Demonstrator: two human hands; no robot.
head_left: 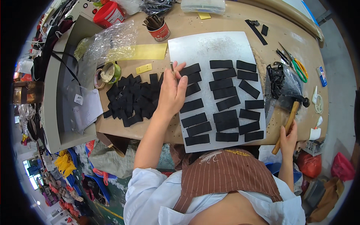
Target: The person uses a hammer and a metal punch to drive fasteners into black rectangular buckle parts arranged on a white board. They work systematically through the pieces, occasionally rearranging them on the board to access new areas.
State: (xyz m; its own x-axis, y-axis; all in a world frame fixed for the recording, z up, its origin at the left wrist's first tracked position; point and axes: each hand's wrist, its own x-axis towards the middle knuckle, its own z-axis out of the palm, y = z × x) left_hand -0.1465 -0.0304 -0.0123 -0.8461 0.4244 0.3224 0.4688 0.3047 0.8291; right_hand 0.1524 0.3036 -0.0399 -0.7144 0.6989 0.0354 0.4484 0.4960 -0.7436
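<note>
Black rectangular strips (pixel 223 83) lie in three rough columns on a white board (pixel 210 43). My left hand (pixel 173 90) is over the board's left side, its fingers closed around a thin metal rod, perhaps a punch (pixel 172 66), near the upper strips of the left column. At the board's right, my right hand (pixel 288 138) grips the wooden handle of a hammer (pixel 290 120). The hammer's dark head points away from me, next to a clear plastic bag (pixel 290 80) with black pieces beside it. A heap of loose black strips (pixel 131 98) lies left of my left forearm.
Behind the board's left corner stands a red tin of metal rods (pixel 160 32). Tape rolls (pixel 110 73), a yellow sheet (pixel 144 51) and bubble wrap (pixel 112 39) lie to the left. Scissors (pixel 298 67) rest at the far right. A grey box wall (pixel 60 108) borders the table's left.
</note>
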